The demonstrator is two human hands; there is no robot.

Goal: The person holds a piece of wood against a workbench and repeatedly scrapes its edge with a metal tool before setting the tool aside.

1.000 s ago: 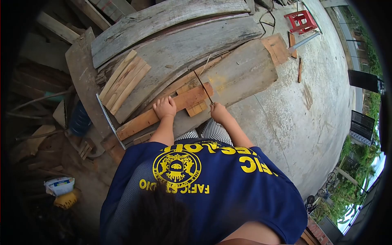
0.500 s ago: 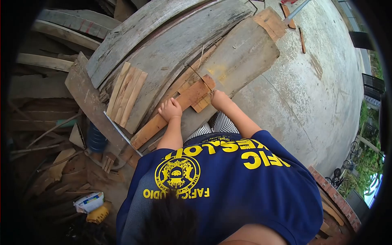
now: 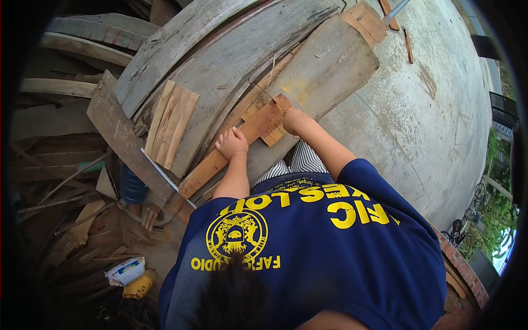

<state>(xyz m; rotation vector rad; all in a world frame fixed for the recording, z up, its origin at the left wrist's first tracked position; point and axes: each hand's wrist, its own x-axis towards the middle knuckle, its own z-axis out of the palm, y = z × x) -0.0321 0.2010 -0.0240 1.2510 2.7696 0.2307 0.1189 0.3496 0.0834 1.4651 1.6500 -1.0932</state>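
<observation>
My left hand (image 3: 231, 144) presses down on a reddish-brown wooden plank (image 3: 258, 122), its fingers bent over the wood. My right hand (image 3: 295, 122) is closed near the plank's far end, around the handle end of a thin saw (image 3: 263, 91). Seen edge-on, the saw is a dark line crossing the plank close to its tip; the handle is mostly hidden in my fist. Under the plank lies a lighter wood block (image 3: 272, 135). Both rest on a broad, worn board (image 3: 330, 66) with a yellow stain.
Long grey boards (image 3: 231, 71) lie beyond my left hand. Several short wood strips (image 3: 174, 126) sit at the left beside a measuring strip (image 3: 159, 171). Scrap timber and a white bag (image 3: 125, 270) are at lower left. Concrete floor (image 3: 407, 121) stretches along the right.
My right hand has moved forward, closer to the plank, pushing the saw along its line. My left hand stays on the plank. The view has shifted slightly.
</observation>
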